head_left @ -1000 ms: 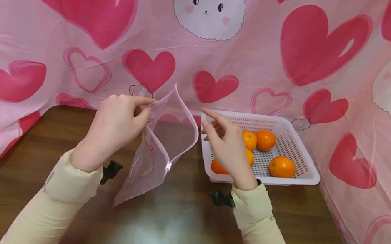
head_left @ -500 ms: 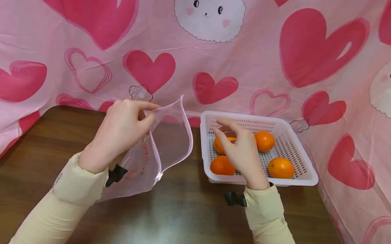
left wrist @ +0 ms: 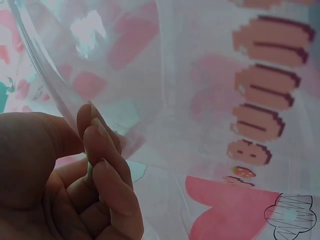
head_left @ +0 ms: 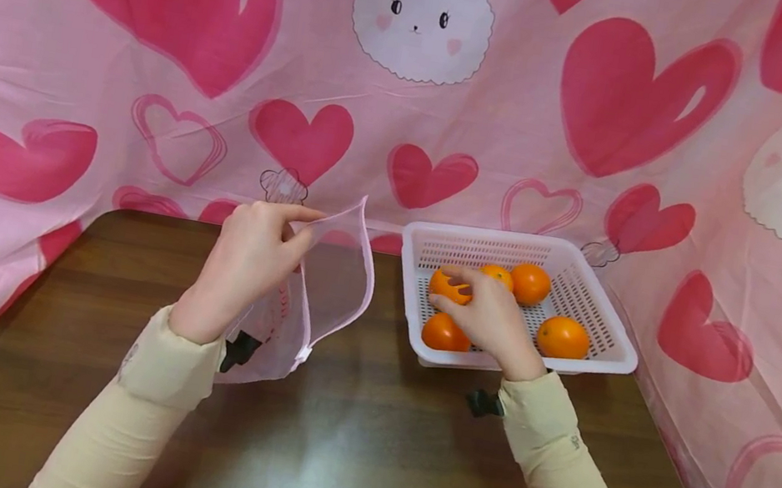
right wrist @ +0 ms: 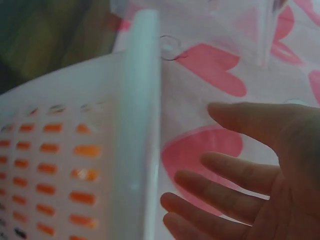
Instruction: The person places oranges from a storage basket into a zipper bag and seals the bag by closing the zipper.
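My left hand (head_left: 244,264) pinches the upper edge of a clear pink-edged zip bag (head_left: 340,279), whose mouth gapes toward the right. Red-brown lettering (left wrist: 270,85) on the bag shows in the left wrist view, with thumb and fingertips meeting at its edge. Over the left part of a white plastic basket (head_left: 612,363) hovers my right hand (head_left: 489,318), fingers spread and relaxed. Its fingertips overlap an orange (head_left: 444,284) in the head view; whether they touch it I cannot tell. The right wrist view has the basket's perforated wall (right wrist: 60,170) beside the spread fingers.
Several more oranges lie in the basket, one (head_left: 563,338) at its right and another (head_left: 446,333) at the front left. The basket stands on a dark wooden table (head_left: 345,448). A pink heart-printed cloth (head_left: 517,111) hangs behind and at the sides.
My right hand has left the bag's mouth and moved right and down over the basket. The left hand has shifted slightly right and down, still holding the bag, whose lower end has swung up.
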Available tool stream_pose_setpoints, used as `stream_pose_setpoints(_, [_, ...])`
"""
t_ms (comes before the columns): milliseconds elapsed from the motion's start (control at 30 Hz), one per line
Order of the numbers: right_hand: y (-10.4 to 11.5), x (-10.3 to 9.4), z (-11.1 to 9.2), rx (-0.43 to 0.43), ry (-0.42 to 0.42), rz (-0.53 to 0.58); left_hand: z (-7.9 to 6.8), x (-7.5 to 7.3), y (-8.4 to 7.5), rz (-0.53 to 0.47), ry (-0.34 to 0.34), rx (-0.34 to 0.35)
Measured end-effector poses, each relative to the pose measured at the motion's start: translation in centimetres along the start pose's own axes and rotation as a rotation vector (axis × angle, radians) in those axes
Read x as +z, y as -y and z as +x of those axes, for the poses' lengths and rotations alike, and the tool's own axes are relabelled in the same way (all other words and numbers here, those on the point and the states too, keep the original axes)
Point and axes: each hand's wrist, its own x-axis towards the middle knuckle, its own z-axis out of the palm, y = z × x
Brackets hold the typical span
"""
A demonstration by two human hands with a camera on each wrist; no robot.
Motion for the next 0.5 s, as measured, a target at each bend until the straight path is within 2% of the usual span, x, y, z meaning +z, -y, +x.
stream_pose_setpoints(300, [-1.7,1.0,0.2,0.007,0.141,-0.106,-0.2,0.2,-0.1,-0.002,0.004,0.029])
stream_pose_setpoints(500, [-2.6,1.7,0.4,-0.011,0.175,-0.114,-0.3,-0.1,0.0,-0.076,0.107,-0.006])
